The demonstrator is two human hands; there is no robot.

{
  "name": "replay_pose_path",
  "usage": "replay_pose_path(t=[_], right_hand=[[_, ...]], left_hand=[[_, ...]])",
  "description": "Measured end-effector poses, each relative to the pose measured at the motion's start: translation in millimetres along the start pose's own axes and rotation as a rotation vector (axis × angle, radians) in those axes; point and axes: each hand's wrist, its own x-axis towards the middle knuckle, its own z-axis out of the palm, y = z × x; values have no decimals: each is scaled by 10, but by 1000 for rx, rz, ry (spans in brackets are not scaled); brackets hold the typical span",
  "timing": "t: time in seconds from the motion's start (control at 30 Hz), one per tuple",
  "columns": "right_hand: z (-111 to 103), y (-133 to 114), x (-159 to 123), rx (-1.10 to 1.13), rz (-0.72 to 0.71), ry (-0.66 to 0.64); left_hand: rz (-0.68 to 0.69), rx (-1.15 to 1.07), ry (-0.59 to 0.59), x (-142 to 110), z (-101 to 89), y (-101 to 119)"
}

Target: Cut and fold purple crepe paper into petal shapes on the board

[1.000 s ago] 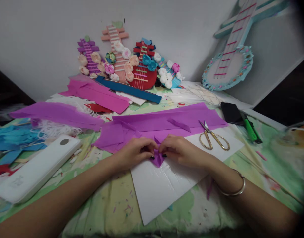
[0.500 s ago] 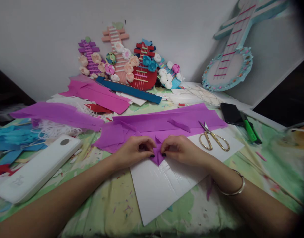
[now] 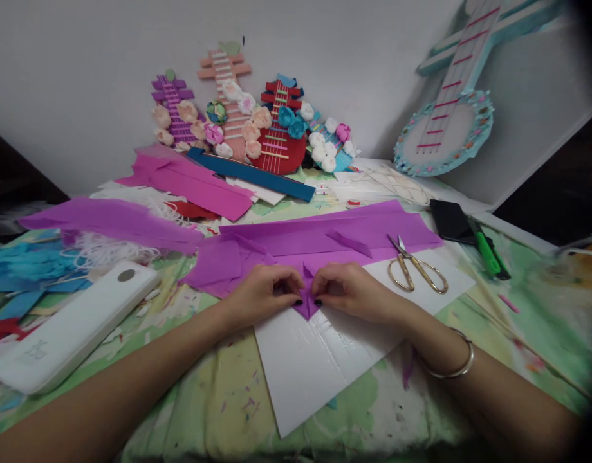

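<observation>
At the far left, blue paper scraps [image 3: 30, 260] and a tangle of white string [image 3: 110, 251] lie beneath and beside a loose purple sheet [image 3: 112, 222]. Nearer, a long white case [image 3: 76, 328] lies slanting on the patterned cloth [image 3: 180, 399], to the far side of the left forearm. Beyond these, a pink sheet [image 3: 190, 183] and a dark blue strip [image 3: 252, 173] reach toward the middle, in front of the decorated paper instruments [image 3: 228, 122] by the wall. The left hand [image 3: 267, 292] comes in from the left with its thumb and forefinger curved into a small loop, their tips closed on the left side of a small folded purple piece [image 3: 309, 307]. This piece is at the middle of the scene, over the far left part of the white board [image 3: 315, 379], its point facing near. The right hand [image 3: 356, 292] mirrors the left, thumb and forefinger tips closed on the piece's right side; a narrow gap parts the two hands. Just beyond them is a wide purple sheet [image 3: 325, 241], with a loose strip on it. The board's surface spreads between the forearms to its near corner, a strip of cloth lying between that corner and the near table edge. Right of the right hand, scissors [image 3: 414, 263] lie slightly open across sheet and board, then a black flat object [image 3: 451, 222] and a green cutter [image 3: 488, 252] at the far right.
</observation>
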Motion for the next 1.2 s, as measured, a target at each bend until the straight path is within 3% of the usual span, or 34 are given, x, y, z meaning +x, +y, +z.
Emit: replay_pose_path(t=[0.97,1.2], right_hand=[[35,-11,5,55,8,5],[23,-10,18,-10,-82,-31]], left_hand=[[12,158,-46,0,-16,17],[27,157,-40,-1,-14,21]])
